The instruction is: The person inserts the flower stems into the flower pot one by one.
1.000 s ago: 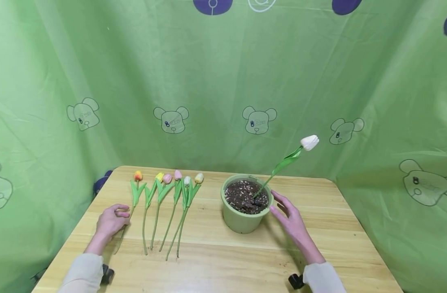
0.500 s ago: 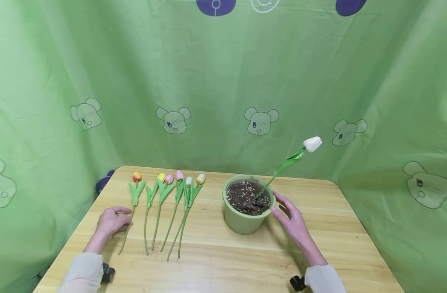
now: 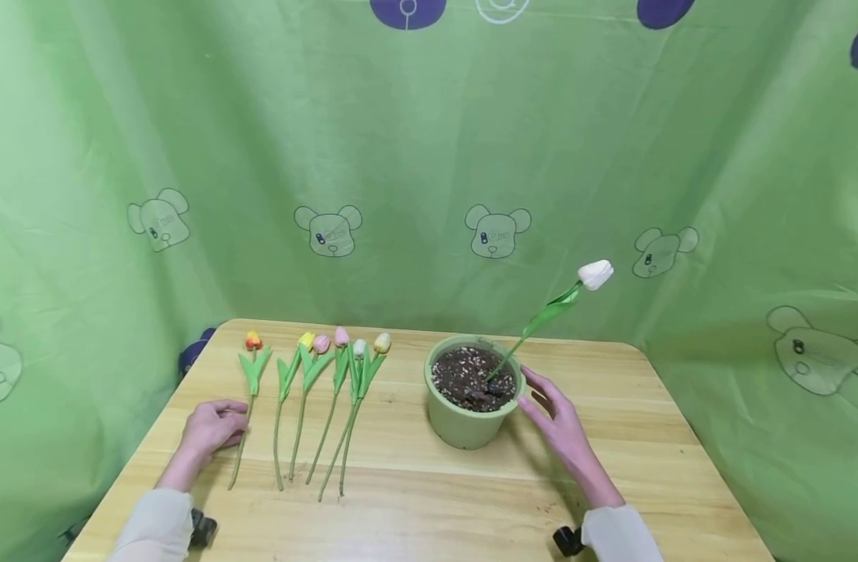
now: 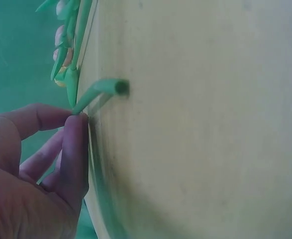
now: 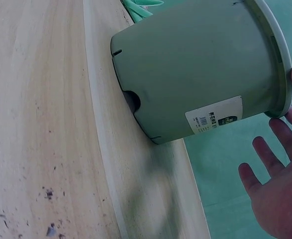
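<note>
At the left of the table, my left hand pinches the stem of an orange-red artificial tulip between thumb and fingertips. The cut end of its green stem points toward the camera in the left wrist view. My right hand touches the rim of a light green flower pot with thumb and index finger, its other fingers spread apart from the wall. Dark soil fills the pot, and a white tulip stands in it, leaning right.
Several more tulips, yellow, pink, white and cream, lie between the left hand and the pot; two stems cross. Soil crumbs dot the wooden table. A green curtain closes off the back and sides.
The orange-red tulip has turned on the table: its bloom shifted left while its stem end shifted slightly right. My left hand moved slightly left and down. My right hand and the pot stayed put.
</note>
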The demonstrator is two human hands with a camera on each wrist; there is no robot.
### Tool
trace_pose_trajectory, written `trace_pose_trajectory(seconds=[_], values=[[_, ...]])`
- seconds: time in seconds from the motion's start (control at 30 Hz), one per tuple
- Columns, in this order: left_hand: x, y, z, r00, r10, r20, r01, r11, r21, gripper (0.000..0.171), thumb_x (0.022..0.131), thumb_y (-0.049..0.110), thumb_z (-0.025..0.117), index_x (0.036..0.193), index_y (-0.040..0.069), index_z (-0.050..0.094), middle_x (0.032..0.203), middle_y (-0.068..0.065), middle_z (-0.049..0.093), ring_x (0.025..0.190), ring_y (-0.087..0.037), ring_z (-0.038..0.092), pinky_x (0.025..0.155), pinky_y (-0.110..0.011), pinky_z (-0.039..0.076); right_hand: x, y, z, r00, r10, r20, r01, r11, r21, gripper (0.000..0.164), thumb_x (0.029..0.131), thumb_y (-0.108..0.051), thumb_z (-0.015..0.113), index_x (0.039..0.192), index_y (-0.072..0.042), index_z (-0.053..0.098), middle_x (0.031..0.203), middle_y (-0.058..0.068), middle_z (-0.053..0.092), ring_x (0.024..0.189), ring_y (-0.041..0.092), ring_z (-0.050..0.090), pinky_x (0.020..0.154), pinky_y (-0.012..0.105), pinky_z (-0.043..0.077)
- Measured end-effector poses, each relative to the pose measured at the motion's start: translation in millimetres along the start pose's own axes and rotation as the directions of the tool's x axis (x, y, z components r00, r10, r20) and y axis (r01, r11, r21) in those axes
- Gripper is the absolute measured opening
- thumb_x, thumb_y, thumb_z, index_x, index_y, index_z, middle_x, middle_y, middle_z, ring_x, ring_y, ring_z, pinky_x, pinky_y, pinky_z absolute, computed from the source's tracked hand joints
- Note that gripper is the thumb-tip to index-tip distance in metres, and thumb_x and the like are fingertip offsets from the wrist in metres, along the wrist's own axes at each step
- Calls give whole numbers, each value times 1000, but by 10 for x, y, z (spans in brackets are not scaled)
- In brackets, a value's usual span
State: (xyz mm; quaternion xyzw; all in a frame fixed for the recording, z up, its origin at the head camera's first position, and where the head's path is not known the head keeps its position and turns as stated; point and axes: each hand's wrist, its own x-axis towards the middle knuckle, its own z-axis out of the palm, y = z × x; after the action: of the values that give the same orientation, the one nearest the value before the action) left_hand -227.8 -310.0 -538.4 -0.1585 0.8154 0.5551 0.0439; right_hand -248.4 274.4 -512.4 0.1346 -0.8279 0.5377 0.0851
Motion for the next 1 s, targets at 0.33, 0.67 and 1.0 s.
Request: trace_pose_trajectory(seconds=[0.33,0.67,1.0], values=[[4,-5,-4,1000,4,-8,-4,1000,-9,47,90,0,68,135,-11,58,109,-20,71,81,-14,70,75,-30,66,8,-4,8,1000,19,4,-19,1000,16,55,105,-20,61,156,-11,43,163,16,40,149,43,36,124,67,27],[-6,30,21,999,36,-26,-37,999,-26,48,90,-3,68,136,-10,58,113,-25,69,84,-16,70,73,-30,66,3,1,8,1000,28,7,-29,999,33,56,105,-21,61,156,-10,43,163,17,40,149,44,36,124,67,26],[-9,84,47,994,97,-43,-98,995,-26,47,91,-1,69,137,-9,59,112,-22,69,82,-15,70,74,-29,66,2,-16,13,1000,15,4,-15,1000,26,56,105,-20,61,156,-9,42,163,17,40,149,43,37,123,67,27]])
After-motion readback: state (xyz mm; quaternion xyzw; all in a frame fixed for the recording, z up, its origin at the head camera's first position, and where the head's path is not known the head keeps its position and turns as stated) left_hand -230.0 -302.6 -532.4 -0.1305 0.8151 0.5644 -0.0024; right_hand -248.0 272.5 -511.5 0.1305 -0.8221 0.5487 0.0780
